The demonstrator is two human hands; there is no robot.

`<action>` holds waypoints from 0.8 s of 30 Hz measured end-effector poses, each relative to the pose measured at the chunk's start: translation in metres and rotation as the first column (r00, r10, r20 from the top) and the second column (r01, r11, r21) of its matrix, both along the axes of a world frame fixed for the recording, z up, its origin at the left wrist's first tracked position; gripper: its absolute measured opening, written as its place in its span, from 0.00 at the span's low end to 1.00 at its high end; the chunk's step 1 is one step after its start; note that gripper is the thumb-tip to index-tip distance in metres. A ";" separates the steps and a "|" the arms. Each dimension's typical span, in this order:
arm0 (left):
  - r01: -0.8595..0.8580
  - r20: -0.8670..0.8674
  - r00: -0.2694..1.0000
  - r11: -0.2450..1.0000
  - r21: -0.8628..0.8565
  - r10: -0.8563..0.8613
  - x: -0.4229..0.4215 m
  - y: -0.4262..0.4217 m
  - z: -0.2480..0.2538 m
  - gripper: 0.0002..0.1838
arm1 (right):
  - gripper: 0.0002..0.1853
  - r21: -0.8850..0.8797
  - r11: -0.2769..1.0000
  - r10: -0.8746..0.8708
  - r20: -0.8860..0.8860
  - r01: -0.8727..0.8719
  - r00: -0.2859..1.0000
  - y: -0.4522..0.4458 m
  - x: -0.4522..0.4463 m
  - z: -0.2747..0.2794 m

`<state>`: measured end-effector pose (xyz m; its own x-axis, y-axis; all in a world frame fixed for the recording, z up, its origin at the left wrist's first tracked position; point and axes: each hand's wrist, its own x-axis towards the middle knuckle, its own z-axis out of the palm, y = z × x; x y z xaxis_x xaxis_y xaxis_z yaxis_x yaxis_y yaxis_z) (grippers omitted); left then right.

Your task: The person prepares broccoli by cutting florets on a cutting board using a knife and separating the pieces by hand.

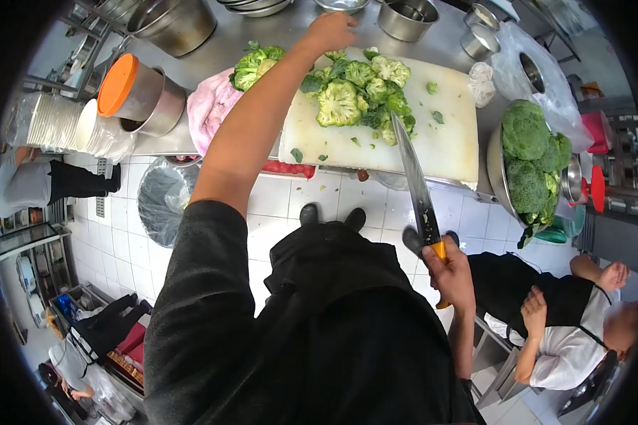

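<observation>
My right hand (pixel 451 273) is closed around the orange handle of a large knife (pixel 418 188). The blade points up toward the white cutting board (pixel 443 145), its tip near the cut broccoli (pixel 358 92) heaped there. My left hand (pixel 332 32) reaches past the far edge of the board, above the steel counter; its fingers look bent, and whether they hold anything is too small to tell. More broccoli pieces (pixel 254 67) lie left of the board, beside a pink cloth (pixel 213 106). Whole broccoli heads (pixel 524 131) fill a metal bowl (pixel 498 166) on the right.
Steel pots (pixel 407 20) stand along the back of the counter (pixel 290 32). An orange-lidded container (pixel 124 85) is at the left. A lined bin (pixel 164 202) stands on the floor. A person (pixel 546 304) stands at the right; others are at the left.
</observation>
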<state>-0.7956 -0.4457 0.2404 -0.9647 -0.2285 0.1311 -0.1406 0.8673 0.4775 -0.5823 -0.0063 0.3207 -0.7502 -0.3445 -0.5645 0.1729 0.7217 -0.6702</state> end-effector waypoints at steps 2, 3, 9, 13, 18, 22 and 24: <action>0.057 0.041 0.997 0.996 0.070 -0.060 0.005 0.008 0.011 0.27 | 0.12 -0.010 0.999 -0.039 -0.012 0.039 0.999 -0.002 0.006 0.002; 0.173 0.092 0.981 0.985 -0.012 -0.171 0.007 0.016 0.016 0.28 | 0.12 -0.016 0.998 -0.063 -0.015 0.063 0.998 -0.003 0.010 0.003; 0.503 0.505 0.760 0.862 -0.058 -0.409 0.001 0.041 0.023 0.32 | 0.13 -0.038 0.989 -0.144 -0.024 0.143 0.989 -0.005 0.025 0.000; 0.521 0.429 0.765 0.853 0.026 -0.481 0.000 0.024 0.021 0.28 | 0.13 -0.064 0.980 -0.187 -0.012 0.186 0.982 -0.007 0.031 0.000; 0.333 0.231 0.895 0.915 0.227 -0.383 0.005 0.017 0.057 0.19 | 0.15 -0.025 0.980 -0.198 -0.109 0.197 0.974 0.002 0.036 -0.001; 0.336 0.109 0.899 0.827 0.451 -0.425 0.000 0.056 0.073 0.18 | 0.14 0.045 0.978 -0.193 -0.191 0.205 0.963 0.006 0.028 0.022; 0.422 0.049 0.868 0.785 0.454 -0.495 -0.006 0.092 0.070 0.19 | 0.14 0.099 0.976 -0.154 -0.303 0.192 0.940 0.008 0.022 0.036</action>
<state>-0.8019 -0.3536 0.3108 -0.9679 0.2489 -0.0344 0.1184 0.5724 0.8114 -0.5600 0.0012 0.3570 -0.9299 -0.1355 -0.3418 0.1131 0.7792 -0.6165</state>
